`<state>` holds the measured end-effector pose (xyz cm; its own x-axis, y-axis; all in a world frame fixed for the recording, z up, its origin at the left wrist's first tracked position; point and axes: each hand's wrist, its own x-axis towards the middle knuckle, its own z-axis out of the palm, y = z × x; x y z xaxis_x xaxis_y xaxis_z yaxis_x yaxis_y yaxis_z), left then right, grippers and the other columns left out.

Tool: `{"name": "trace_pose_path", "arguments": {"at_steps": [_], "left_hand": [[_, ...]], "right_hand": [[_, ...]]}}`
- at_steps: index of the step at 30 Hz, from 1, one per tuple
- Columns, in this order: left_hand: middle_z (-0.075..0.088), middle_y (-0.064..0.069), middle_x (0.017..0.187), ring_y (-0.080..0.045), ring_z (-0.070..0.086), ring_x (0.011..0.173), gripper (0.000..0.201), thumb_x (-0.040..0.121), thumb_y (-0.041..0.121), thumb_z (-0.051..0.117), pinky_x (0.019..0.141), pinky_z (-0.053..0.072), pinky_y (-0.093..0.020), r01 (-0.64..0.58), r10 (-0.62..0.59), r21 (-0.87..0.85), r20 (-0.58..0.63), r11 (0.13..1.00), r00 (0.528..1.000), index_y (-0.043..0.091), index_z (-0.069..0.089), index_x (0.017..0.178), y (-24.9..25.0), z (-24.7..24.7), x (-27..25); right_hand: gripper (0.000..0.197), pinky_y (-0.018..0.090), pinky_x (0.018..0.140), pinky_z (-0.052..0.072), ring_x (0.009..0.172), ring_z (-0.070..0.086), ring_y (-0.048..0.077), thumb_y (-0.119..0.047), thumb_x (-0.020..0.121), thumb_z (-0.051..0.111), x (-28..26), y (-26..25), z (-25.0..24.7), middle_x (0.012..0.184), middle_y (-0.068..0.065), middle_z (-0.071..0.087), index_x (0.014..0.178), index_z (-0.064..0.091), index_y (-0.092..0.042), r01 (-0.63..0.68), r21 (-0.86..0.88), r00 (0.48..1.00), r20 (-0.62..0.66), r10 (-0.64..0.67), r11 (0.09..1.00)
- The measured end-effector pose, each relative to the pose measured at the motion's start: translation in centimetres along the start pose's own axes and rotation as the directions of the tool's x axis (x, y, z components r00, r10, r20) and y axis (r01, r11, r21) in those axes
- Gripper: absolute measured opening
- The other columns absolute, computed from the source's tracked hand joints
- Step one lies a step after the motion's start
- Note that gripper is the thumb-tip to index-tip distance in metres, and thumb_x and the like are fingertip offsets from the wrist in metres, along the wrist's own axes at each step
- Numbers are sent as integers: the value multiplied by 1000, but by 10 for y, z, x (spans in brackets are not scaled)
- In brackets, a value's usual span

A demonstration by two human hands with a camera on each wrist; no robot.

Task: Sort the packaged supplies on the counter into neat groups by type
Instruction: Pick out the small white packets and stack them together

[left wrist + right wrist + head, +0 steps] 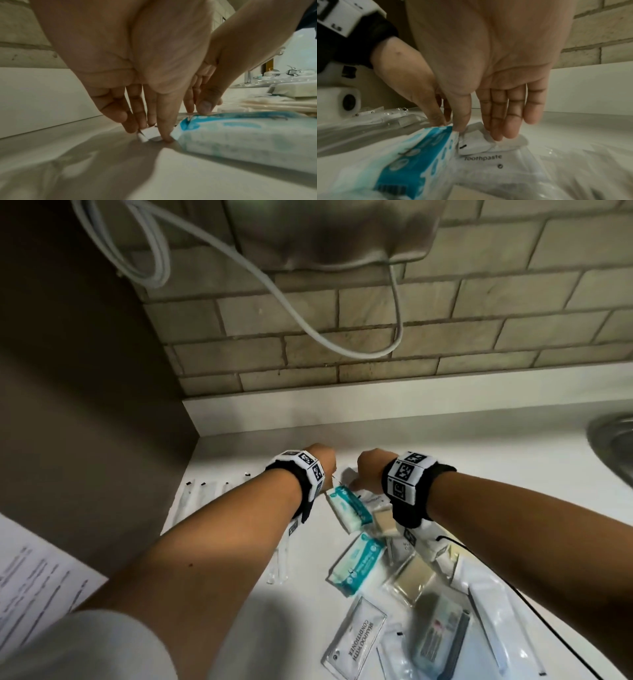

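Note:
Small white packets (pixel 476 146) lie at the back of the white counter (pixel 260 440). My left hand (pixel 150 134) pinches one packet (pixel 145 137) between straight fingertips and thumb. My right hand (pixel 478 132) rests straight fingers (pixel 496 129) on the packets from the other side. In the head view both hands, left (pixel 323 463) and right (pixel 368 470), meet there and hide the packets. A teal tissue pack (pixel 349 508) lies right against them, with a toothpaste sachet (pixel 488 166) beside it.
Nearer me lie a second tissue pack (pixel 356 568), wrapped soap bars (pixel 412 578) and a shampoo sachet (pixel 354 635). Long clear-wrapped packs (pixel 198 498) lie in a row at the left. A sink (pixel 613 440) is at the right, a printed sheet (pixel 34 577) at the left.

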<state>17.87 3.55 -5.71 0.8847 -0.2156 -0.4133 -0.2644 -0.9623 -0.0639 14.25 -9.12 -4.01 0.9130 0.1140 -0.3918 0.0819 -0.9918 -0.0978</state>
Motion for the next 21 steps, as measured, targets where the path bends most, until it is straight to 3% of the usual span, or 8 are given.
{"name": "trace_pose_path", "arguments": {"at_steps": [5,8,10,12,14,17,19,21], "left_hand": [[72,-8,103,-26,70,96,29,78,19,76,83,55,-33,18,-21,-77,-30,997,999,7,71,103,7,-3,-19],[69,-6,109,-25,66,104,26,85,22,70,86,52,-29,24,-34,-142,-74,990,997,10,69,108,8,8,-24],[70,-7,107,-27,67,99,23,84,23,71,88,53,-34,64,-86,-232,-87,971,993,12,70,105,6,10,-34],[70,-9,97,-29,66,91,14,85,20,68,80,53,-34,49,-97,-323,-135,945,986,11,69,96,7,9,-46],[64,-6,84,-28,63,80,6,86,16,63,69,49,-29,0,-113,-463,-217,886,970,18,59,82,4,10,-58],[55,-5,73,-27,64,66,29,87,5,57,58,52,-34,-131,-103,-637,-317,760,943,22,39,72,2,11,-80],[48,-2,69,-20,54,60,30,87,4,56,54,46,-28,-186,-78,-633,-366,751,927,21,37,72,5,9,-96],[41,4,64,-16,39,56,26,85,6,59,51,33,-25,-226,-59,-610,-410,760,910,20,40,75,8,6,-111]], "right_hand": [[35,37,83,56,87,66,27,-40,82,67,-3,-1,0,79,3,61,69,52,-11,-19,71,999,36,17,997],[29,35,82,56,78,66,28,-38,73,68,-5,0,3,80,5,67,78,63,-10,8,51,998,59,-11,999],[28,30,82,53,87,65,29,-33,81,64,-14,0,0,93,8,68,93,67,-8,55,60,996,70,-59,997],[31,30,79,47,101,62,30,-25,91,56,-25,4,-4,111,13,65,112,62,-4,94,86,995,33,-97,992],[31,31,75,44,95,59,29,-25,94,50,-37,11,-7,116,15,63,117,54,-3,116,197,993,-23,-114,974],[11,34,59,53,70,69,26,-19,95,48,-54,24,-9,96,14,68,95,47,-8,205,400,979,-70,-193,894],[22,25,47,43,59,60,22,-15,93,52,-66,31,-6,75,3,59,77,37,-17,261,429,965,-135,-225,864],[24,22,49,33,66,48,23,-14,88,58,-77,34,-4,67,-3,47,77,37,-16,328,369,938,-235,-254,870]]}}
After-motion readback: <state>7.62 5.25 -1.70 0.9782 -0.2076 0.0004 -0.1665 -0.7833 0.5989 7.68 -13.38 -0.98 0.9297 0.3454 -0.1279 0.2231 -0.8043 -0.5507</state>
